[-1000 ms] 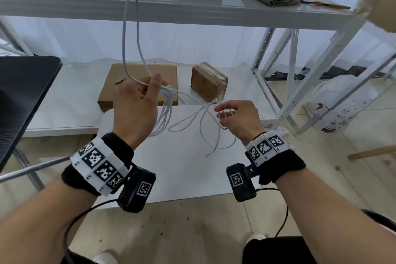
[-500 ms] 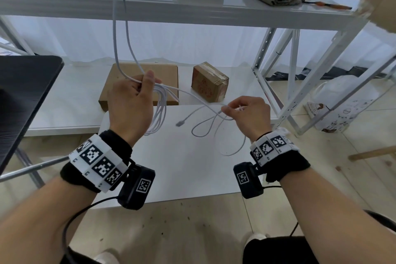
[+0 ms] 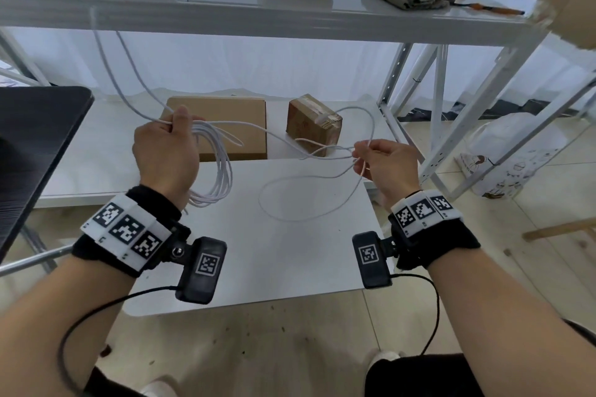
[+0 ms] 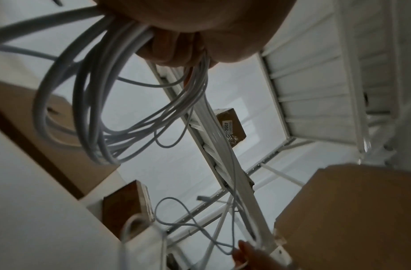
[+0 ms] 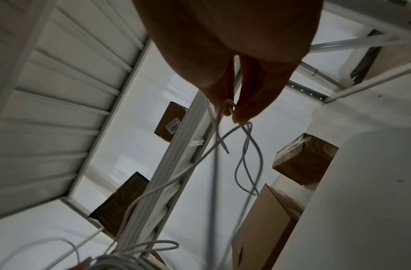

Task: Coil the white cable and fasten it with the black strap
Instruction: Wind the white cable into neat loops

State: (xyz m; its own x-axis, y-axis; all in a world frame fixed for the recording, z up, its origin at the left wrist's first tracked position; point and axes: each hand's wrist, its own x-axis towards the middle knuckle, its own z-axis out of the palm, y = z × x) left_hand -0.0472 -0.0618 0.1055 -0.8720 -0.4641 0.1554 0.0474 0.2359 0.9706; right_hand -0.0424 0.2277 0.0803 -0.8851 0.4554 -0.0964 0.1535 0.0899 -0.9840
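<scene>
A bundle of finished loops of the white cable (image 3: 219, 167) is gripped in the closed left hand (image 3: 164, 151) above the white table (image 3: 290, 251), while the slack is pinched by the right hand (image 3: 383, 161), apparently to feed another turn. No black strap is seen.

The head view looks down at the table (image 3: 290, 251), while both wrist views look upward, close, sharing the shelf (image 4: 223, 149).

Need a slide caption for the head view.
Left hand grips coiled thin white cable; right hand pinches its loose strand.
</scene>
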